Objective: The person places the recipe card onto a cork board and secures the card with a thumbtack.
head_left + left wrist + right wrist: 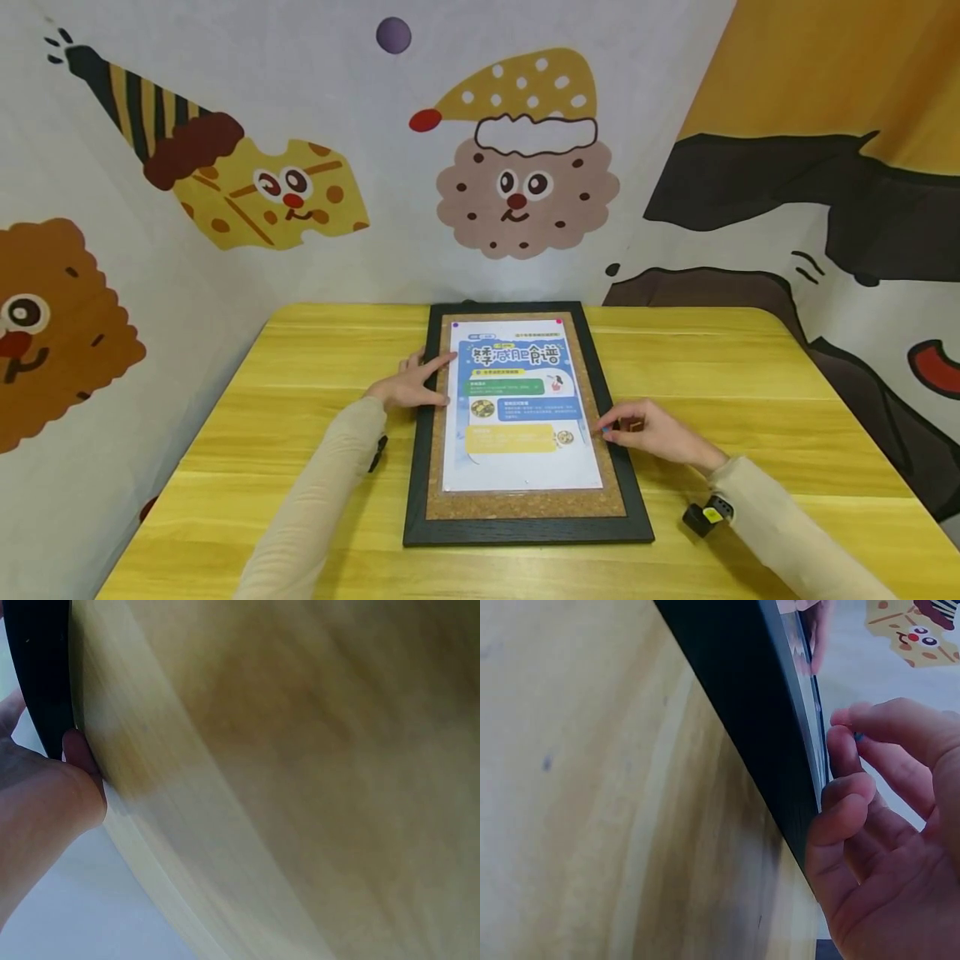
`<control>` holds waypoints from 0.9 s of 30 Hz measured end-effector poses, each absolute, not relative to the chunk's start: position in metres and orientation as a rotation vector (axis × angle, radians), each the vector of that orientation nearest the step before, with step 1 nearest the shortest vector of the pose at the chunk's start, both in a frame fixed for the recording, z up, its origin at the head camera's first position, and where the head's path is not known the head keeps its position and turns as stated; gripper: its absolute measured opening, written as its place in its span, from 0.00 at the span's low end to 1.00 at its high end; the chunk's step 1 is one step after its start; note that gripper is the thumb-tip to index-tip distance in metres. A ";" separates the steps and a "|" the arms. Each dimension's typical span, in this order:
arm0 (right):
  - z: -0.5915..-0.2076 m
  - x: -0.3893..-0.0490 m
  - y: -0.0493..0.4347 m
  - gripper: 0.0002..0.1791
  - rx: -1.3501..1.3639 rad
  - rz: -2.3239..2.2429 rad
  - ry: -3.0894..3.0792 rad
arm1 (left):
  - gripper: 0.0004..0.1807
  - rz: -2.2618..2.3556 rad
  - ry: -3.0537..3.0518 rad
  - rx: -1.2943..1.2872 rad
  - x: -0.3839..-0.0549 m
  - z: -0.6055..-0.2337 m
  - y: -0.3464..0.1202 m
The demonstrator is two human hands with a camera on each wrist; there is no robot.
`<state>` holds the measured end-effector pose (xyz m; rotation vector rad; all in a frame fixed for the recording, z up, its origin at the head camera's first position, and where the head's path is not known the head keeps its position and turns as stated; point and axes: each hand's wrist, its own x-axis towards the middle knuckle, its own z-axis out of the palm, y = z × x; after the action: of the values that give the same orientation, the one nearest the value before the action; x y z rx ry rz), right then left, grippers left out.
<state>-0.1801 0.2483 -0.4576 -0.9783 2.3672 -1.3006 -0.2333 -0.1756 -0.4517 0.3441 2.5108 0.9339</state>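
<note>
A cork board (525, 505) in a black frame (525, 532) lies on the table. On it is a printed sheet (517, 475) with Chinese lettering, a purple pushpin (455, 325) at its top left corner and a pink pushpin (558, 321) near its top right. My left hand (408, 383) spreads thumb and index finger onto the sheet's left edge; its other fingers are beside the frame, partly hidden. My right hand (648, 429) pinches a small blue pushpin (859, 736) between thumb and index finger at the sheet's right edge. Whether the pin's point touches the board cannot be told.
The wooden table (750, 375) extends to both sides of the board. Behind it stands a wall (405, 225) with cartoon biscuits and cheese. A black wrist device (702, 517) hangs by the right sleeve (787, 525).
</note>
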 end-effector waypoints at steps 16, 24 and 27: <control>-0.457 -0.172 0.244 0.10 -0.991 -1.249 2.308 | 0.49 0.922 2.510 0.346 -0.236 -0.453 -0.177; -0.454 -0.168 0.241 0.06 -1.029 -1.220 2.266 | 0.49 0.909 2.510 0.373 -0.238 -0.453 -0.178; -0.453 -0.165 0.239 0.05 -1.083 -1.238 2.214 | 0.49 0.884 2.522 0.409 -0.238 -0.453 -0.178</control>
<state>-0.1654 0.2389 -0.4535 -1.0833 2.2140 -1.2380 -0.2377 -0.1778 -0.4533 0.4086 2.5223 0.8842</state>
